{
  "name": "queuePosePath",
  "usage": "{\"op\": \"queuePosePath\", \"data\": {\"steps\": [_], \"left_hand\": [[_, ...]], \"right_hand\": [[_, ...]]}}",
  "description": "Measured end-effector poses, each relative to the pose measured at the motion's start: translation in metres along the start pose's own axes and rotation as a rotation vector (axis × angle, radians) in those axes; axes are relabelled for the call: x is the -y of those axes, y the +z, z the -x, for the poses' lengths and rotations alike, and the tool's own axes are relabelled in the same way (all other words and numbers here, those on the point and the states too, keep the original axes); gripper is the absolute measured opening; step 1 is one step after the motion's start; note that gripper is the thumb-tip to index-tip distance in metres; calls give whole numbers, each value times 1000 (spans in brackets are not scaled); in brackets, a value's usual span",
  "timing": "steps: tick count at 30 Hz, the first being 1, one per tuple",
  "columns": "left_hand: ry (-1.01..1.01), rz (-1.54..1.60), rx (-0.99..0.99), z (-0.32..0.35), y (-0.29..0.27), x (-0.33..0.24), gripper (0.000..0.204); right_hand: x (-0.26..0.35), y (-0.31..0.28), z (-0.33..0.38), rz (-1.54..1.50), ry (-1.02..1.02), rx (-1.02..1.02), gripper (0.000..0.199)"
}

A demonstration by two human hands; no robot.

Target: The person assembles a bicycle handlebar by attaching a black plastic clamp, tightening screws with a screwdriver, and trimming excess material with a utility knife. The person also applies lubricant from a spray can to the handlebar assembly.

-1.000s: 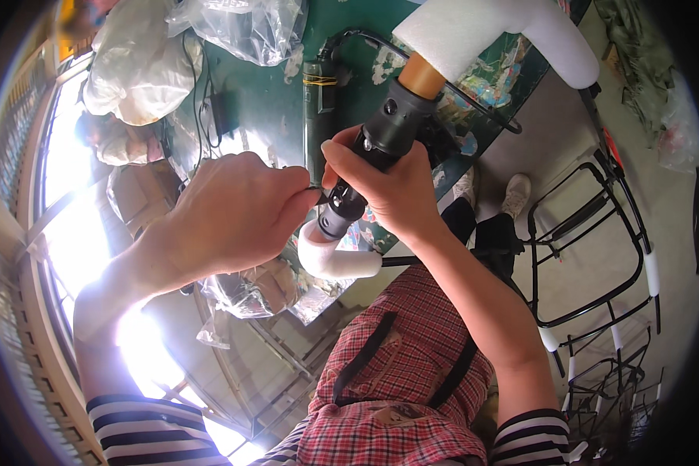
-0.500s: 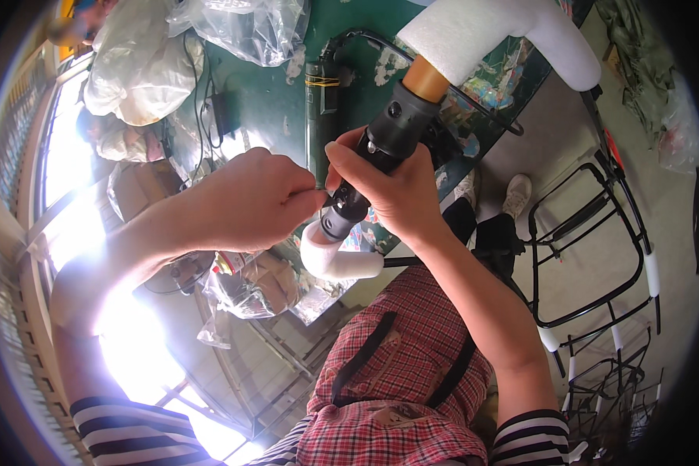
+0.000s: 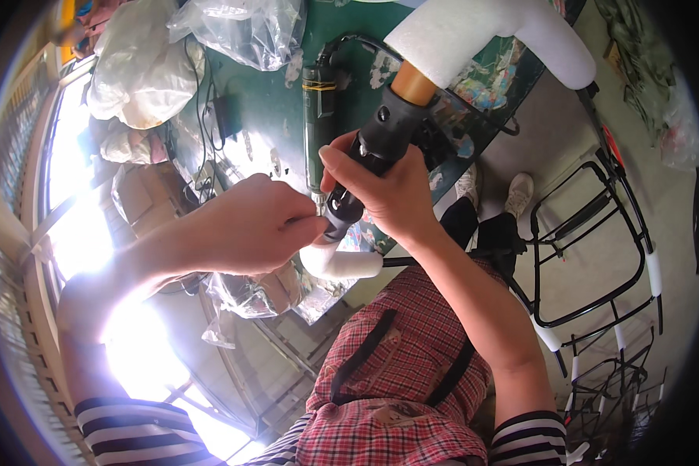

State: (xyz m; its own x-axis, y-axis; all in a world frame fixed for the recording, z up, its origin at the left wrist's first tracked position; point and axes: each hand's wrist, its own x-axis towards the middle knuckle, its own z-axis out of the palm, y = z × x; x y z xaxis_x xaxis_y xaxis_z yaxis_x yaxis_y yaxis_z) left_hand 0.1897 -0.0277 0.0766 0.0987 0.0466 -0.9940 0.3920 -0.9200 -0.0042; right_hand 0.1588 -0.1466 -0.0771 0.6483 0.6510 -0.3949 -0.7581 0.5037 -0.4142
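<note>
My right hand is wrapped round a black plastic tube fitting, thumb along its upper left side. The fitting lies tilted, with an orange-brown tube section and thick white foam-wrapped tube beyond its far end. At its near end a bent tube in white foam continues to a black rod. My left hand is closed in a pinch at the fitting's lower end; whatever is between its fingertips is hidden. Just behind the fingertips lies a dark cylindrical power screwdriver with a yellow band.
The green worktable carries clear and white plastic bags, cables and a cardboard box. Black metal frames stand on the floor at right. A bright window is at left, and a plaid apron covers my lap.
My left hand has moved slightly down at the fitting's lower end, and its wrist has turned. The fitting and my right hand have shifted a little left.
</note>
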Motion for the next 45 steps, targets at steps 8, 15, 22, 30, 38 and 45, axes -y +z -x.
{"op": "queuePosePath", "data": {"steps": [8,15,22,30,38,45], "left_hand": [[0,-51,-145,-8,-11,7,34],[-46,-13,-144,-6,-8,3,33],[37,-60,-172,-8,-6,7,33],[3,-110,-127,-7,-7,0,34],[-79,-105,-97,-2,-9,-5,34],[-31,-120,-146,-6,-9,-2,35]], "right_hand": [[-2,1,-1,-13,-18,-3,19],[-6,0,-3,-18,-55,3,19],[-9,0,-2,-11,-56,6,19],[-9,-1,-2,5,-65,15,17],[-9,-2,-2,5,-60,17,18],[-11,-1,-2,-10,-54,16,17]]}}
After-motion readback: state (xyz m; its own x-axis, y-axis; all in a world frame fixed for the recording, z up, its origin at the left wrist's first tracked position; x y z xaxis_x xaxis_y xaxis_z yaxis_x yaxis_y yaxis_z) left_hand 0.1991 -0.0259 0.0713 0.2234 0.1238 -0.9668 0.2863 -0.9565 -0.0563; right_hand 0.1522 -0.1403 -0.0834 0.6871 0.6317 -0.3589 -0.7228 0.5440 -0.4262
